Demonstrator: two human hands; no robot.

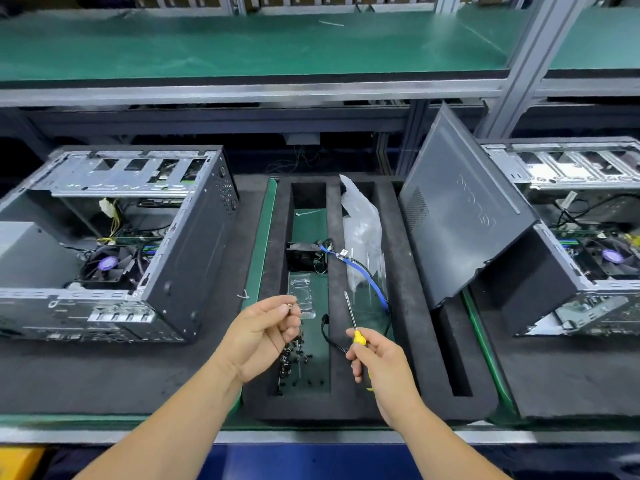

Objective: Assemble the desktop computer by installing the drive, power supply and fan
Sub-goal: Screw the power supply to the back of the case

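Observation:
My left hand (265, 336) pinches a small silver screw (289, 307) between thumb and fingertips, above the black foam tray (412, 306). My right hand (379, 362) grips a yellow-handled screwdriver (353, 323) whose tip points up and away. An open computer case (114, 244) lies on the left, with a grey power supply (31, 254) and a fan (107, 265) inside. In the tray's slot lie a black fan (304, 256), a clear plastic-wrapped drive (301, 299), a blue cable (360, 275) and several loose black screws (294, 355).
A second open case (588, 237) stands at the right, with a dark side panel (464, 216) leaning against it. A crumpled plastic bag (362, 223) lies in the tray. A green shelf (242, 46) runs overhead at the back. The bench's metal front edge (311, 436) is near me.

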